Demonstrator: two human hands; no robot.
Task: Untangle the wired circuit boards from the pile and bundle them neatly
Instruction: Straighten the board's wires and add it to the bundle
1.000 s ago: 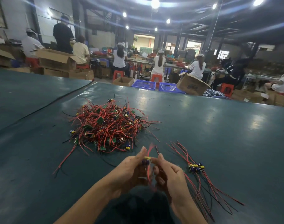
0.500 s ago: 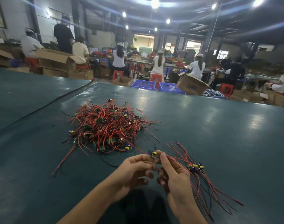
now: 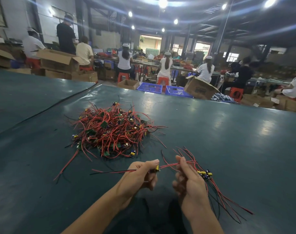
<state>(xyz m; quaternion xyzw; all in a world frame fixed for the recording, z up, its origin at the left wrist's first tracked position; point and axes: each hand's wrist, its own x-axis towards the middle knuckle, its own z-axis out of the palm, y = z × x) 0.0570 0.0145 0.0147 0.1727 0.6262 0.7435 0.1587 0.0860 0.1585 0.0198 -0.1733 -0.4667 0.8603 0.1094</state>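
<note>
A tangled pile of small circuit boards with red and black wires [image 3: 110,130] lies on the dark green table [image 3: 228,141], ahead and left of my hands. My left hand [image 3: 142,174] pinches one small board with a yellow part [image 3: 157,168]; its red and black leads stick out to the left. My right hand [image 3: 187,179] grips that board's red wires, stretched between both hands. Just right of my right hand lies a small set of sorted boards [image 3: 205,174], their wires trailing toward the near right.
A seam in the table cover [image 3: 59,102] runs diagonally at the left. Beyond the far edge stand cardboard boxes [image 3: 199,89] and blue crates [image 3: 150,86], with several seated people working at benches.
My hands have drawn apart, the left going left with the board and the right going right along the red wires, which are now pulled straight between them.
</note>
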